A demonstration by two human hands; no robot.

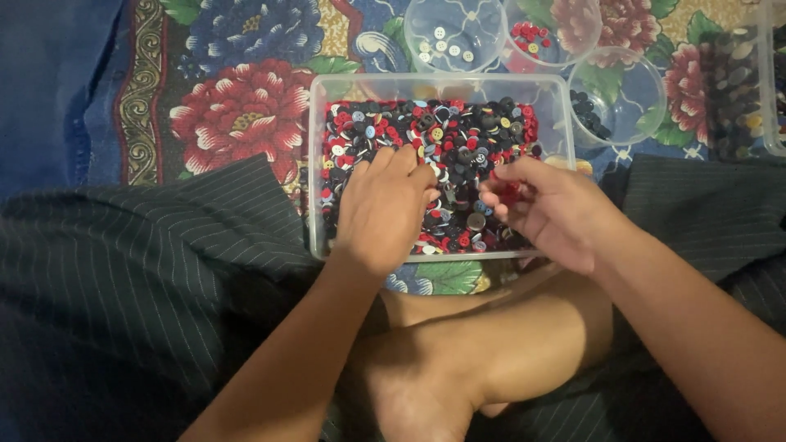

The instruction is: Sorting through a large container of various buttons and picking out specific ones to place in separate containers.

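A clear rectangular plastic box (316,164) sits in front of me, filled with mixed buttons (458,131) in black, red, blue and white. My left hand (381,209) rests palm down in the box, fingers curled on the buttons. My right hand (544,209) hovers over the box's right side and holds a few red buttons (509,190) in its fingers.
Three clear round bowls stand beyond the box: one with white buttons (446,45), one with red buttons (532,37), one with black buttons (589,110). Another clear container (765,82) of dark buttons is at the far right. A floral cloth (237,106) lies underneath. My crossed legs are below.
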